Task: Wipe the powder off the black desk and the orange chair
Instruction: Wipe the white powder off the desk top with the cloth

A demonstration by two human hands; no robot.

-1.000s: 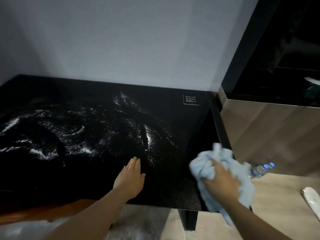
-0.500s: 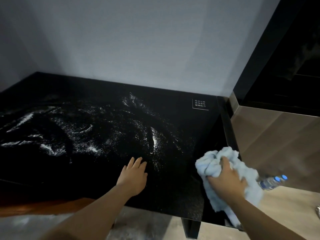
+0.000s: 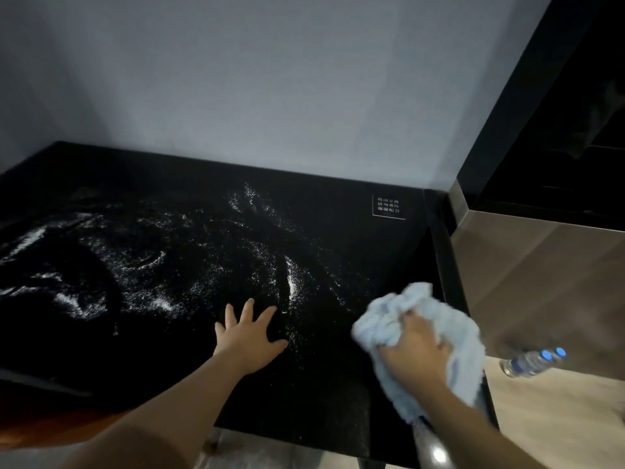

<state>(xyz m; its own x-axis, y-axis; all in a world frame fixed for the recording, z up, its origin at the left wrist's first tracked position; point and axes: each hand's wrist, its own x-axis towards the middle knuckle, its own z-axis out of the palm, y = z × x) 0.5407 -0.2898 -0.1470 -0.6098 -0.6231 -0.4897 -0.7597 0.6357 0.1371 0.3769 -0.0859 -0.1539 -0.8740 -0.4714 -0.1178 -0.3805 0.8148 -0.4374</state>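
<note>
The right hand (image 3: 414, 353) clenched a bunched light-blue cloth (image 3: 419, 330) near the front right corner of the black desk (image 3: 372, 252). The left hand (image 3: 248, 336) lay flat, fingers spread, at the front edge. The white powder (image 3: 148, 265) lay leftward and rearward of the cloth, reaching the left edge; its nearest streak (image 3: 290, 282) stood between the hands. The cloth hand was judged nearer that streak. Only an orange strip (image 3: 50, 431), presumably the chair, showed below the front edge.

Glossy black desk (image 3: 338, 384), powder-dusted (image 3: 291, 282); fluffy terry cloth (image 3: 456, 336); wood-grain floor (image 3: 558, 418)
</note>
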